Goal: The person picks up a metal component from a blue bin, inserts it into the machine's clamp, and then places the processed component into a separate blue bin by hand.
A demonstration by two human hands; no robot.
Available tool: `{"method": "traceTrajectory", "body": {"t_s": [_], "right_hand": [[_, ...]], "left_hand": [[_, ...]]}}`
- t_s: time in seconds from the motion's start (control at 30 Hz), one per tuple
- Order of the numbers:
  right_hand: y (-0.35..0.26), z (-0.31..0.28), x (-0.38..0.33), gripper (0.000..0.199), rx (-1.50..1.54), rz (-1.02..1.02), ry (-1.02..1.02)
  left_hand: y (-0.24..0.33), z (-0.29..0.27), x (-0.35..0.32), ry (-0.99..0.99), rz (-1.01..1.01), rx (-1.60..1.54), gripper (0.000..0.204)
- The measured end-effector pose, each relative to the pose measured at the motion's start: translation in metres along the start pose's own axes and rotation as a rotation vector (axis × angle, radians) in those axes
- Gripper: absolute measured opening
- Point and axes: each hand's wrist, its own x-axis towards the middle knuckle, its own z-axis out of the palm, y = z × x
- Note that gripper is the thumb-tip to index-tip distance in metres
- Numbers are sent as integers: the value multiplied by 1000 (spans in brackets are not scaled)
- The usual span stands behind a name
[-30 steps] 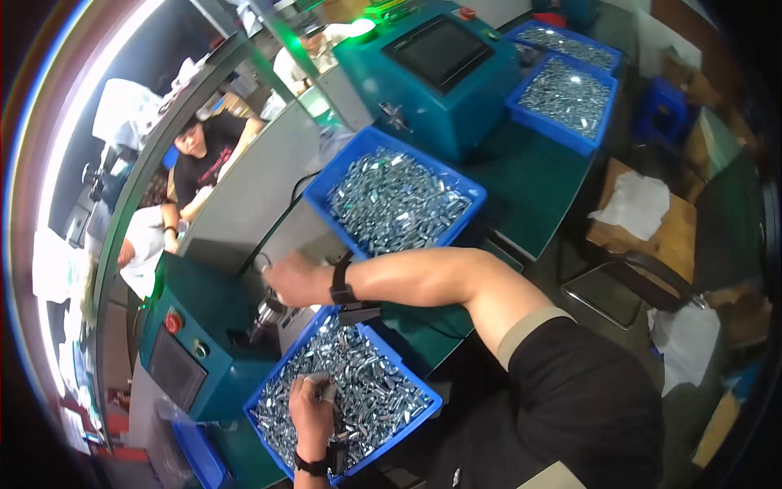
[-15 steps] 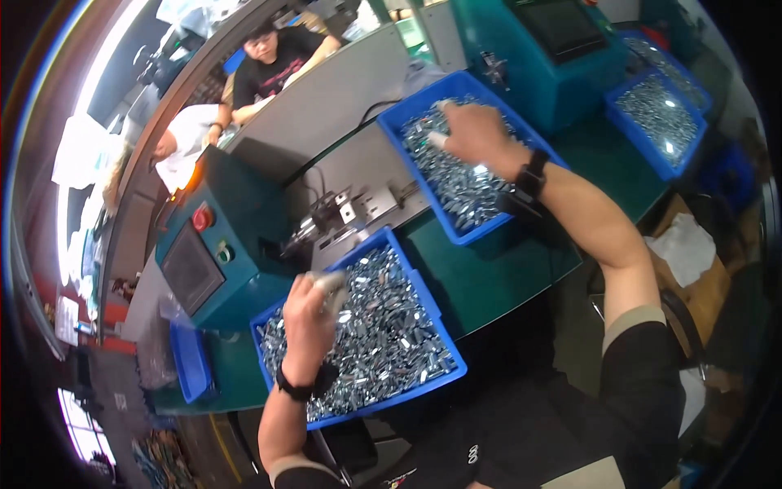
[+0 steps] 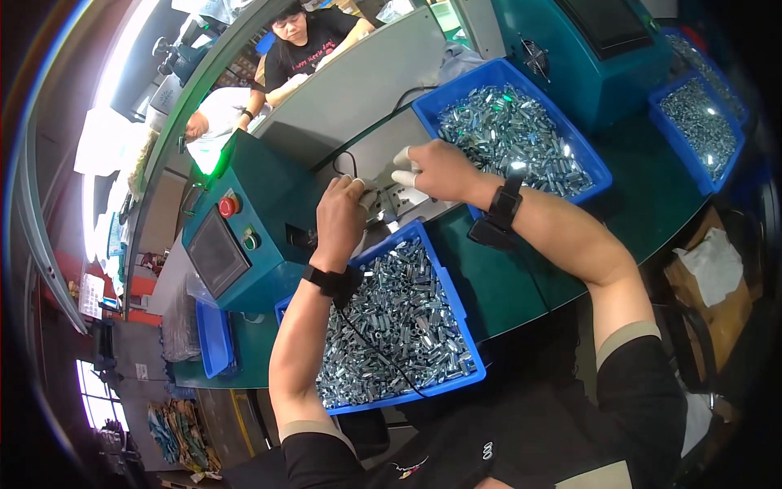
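Note:
Both my hands meet at a small metal fixture [image 3: 397, 201] on the grey plate between the two blue bins. My left hand [image 3: 340, 218] is seen from the back, its fingers curled down onto the fixture's left side and hiding whatever is under them. From the right, my right hand [image 3: 441, 169] pinches its white-capped fingertips at the fixture's top, apparently around a small metal part. Each wrist carries a black band. The near blue bin [image 3: 461, 319] is full of small shiny metal cylinders and lies just below my left wrist. A like-filled far blue bin [image 3: 597, 169] sits behind my right hand.
A teal control box [image 3: 269, 196] with a red button and a screen stands left of the fixture. Another teal machine [image 3: 586, 65] and a third filled blue bin [image 3: 715, 173] are at the right. A small blue tray [image 3: 213, 338] lies lower left. Two people work beyond the grey divider [image 3: 350, 81].
My right hand has left the far bin and come left to the fixture. My left hand has risen from the near bin up to the fixture. The view has shifted.

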Motion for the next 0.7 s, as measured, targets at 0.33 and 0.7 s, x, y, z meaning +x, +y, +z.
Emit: {"method": "traceTrajectory", "body": {"t_s": [0.33,0.7], "right_hand": [[0,11,-7,37,46,3,-104],[-1,26,-1,43,328,130,-520]], "left_hand": [[3,-12,-13,-63,96,50,24],[35,-77,-122,-34,-86,-153,33]]}}
